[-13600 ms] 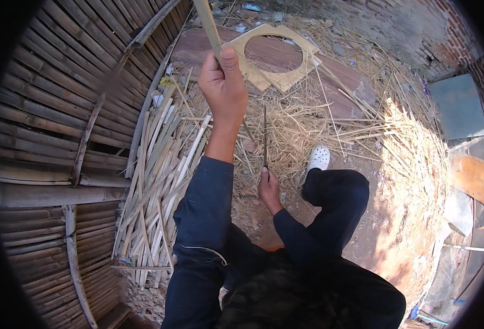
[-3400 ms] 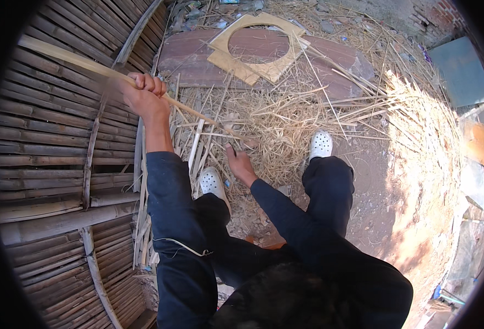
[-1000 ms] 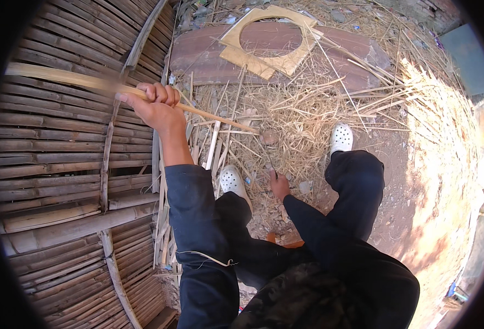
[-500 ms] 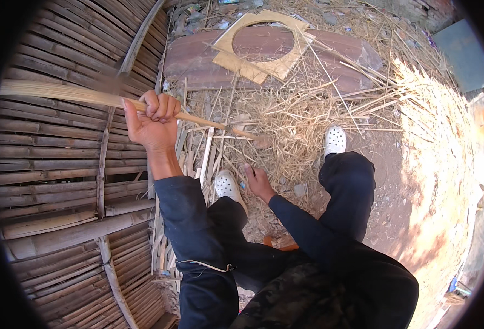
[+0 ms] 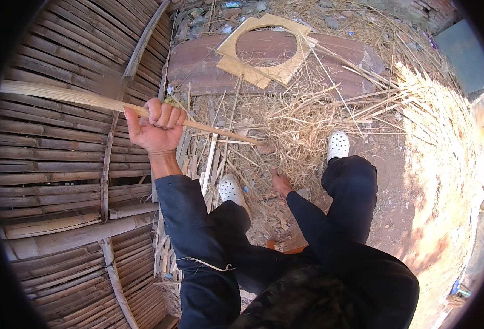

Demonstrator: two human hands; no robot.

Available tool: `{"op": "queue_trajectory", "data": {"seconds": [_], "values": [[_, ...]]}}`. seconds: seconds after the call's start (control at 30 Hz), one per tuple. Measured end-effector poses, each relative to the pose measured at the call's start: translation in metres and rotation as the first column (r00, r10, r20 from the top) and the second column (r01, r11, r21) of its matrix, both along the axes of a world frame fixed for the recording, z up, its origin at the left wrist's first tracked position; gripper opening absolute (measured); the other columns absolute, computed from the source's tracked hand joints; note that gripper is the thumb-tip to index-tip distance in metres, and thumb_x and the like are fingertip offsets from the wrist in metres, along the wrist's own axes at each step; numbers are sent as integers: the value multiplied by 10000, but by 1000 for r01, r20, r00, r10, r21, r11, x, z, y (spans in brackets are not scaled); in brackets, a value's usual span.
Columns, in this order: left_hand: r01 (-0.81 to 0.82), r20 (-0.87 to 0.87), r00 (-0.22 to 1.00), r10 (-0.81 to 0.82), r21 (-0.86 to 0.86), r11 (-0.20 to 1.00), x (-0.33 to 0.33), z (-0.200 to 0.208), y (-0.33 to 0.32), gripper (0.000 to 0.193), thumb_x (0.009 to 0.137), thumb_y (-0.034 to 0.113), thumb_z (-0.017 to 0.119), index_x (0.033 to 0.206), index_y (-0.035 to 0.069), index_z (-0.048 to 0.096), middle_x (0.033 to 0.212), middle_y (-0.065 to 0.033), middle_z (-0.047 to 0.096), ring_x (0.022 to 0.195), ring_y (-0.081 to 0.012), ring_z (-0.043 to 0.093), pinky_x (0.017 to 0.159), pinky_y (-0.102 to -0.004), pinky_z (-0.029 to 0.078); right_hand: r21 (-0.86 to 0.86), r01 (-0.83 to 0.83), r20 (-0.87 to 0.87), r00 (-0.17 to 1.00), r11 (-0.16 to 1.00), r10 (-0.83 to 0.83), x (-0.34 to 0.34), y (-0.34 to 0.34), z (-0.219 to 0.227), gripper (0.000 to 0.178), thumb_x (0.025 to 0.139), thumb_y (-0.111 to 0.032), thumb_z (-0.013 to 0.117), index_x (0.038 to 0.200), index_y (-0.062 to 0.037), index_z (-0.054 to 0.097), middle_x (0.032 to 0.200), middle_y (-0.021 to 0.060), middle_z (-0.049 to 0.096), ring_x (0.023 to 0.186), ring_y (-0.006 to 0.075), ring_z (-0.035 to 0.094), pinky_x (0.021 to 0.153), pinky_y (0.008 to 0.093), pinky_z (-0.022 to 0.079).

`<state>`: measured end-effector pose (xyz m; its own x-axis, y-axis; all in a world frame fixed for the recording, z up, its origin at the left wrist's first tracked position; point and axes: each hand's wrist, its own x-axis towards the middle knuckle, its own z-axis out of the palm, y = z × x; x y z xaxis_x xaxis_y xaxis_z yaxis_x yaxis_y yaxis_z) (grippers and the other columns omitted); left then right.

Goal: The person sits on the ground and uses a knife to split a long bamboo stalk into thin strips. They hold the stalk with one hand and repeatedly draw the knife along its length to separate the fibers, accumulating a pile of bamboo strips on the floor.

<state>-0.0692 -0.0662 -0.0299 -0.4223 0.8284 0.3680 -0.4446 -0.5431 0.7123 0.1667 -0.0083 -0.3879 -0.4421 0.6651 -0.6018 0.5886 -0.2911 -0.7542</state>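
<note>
My left hand (image 5: 157, 130) is wrapped round a long pale strip (image 5: 69, 95), which looks like split bamboo. The strip slants from the far left, past the bamboo wall, down to the straw-like shavings (image 5: 291, 118) in the middle. It is broad at the left and looks thin toward its right end, near a small brownish lump. Nearer to me and to the right, my right hand (image 5: 281, 183) is closed, held low over the ground by the shavings. Whatever its fingers hold is hidden. The right hand is apart from the strip.
A wall of bamboo slats (image 5: 50, 131) rises on my left. Ahead lies a reddish-brown sheet (image 5: 198, 63), bearing a tan board (image 5: 280, 71) with a round hole. More cut strips (image 5: 208, 164) lie beside my left shoe (image 5: 230, 189); my right shoe (image 5: 338, 143) stands beyond the shavings.
My right hand has moved to the right, away from my left shoe. A small dark thing at its fingers earlier no longer shows. The left hand keeps its grip on the strip.
</note>
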Motion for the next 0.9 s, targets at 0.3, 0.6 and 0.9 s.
{"op": "queue_trajectory", "data": {"seconds": [0.3, 0.6, 0.9], "values": [[182, 3, 983, -182, 62, 981, -5, -12, 10, 608, 778, 687, 554, 602, 153, 324, 504, 65, 283, 466, -71, 198, 491, -245, 177, 127, -184, -348, 912, 975, 218, -3, 13, 76, 642, 934, -578, 371, 541, -69, 377, 482, -4, 379, 437, 108, 378, 433, 306, 328], [263, -69, 964, -256, 124, 957, -5, -17, 12, 596, 777, 687, 557, 607, 146, 371, 504, 68, 318, 439, -53, 207, 454, -230, 179, 259, -269, -397, 846, 928, 356, 1, -8, 133, 598, 944, -484, 410, 754, 64, 554, 611, 200, 505, 580, 289, 462, 616, 420, 406], [278, -38, 960, -276, 156, 948, -9, -21, 12, 586, 785, 685, 547, 641, 138, 391, 523, 66, 331, 451, -52, 210, 468, -226, 190, -6, -273, -43, 961, 962, 272, 5, 14, 72, 739, 868, -619, 410, 849, 83, 639, 793, 274, 635, 830, 381, 643, 756, 432, 460]]}}
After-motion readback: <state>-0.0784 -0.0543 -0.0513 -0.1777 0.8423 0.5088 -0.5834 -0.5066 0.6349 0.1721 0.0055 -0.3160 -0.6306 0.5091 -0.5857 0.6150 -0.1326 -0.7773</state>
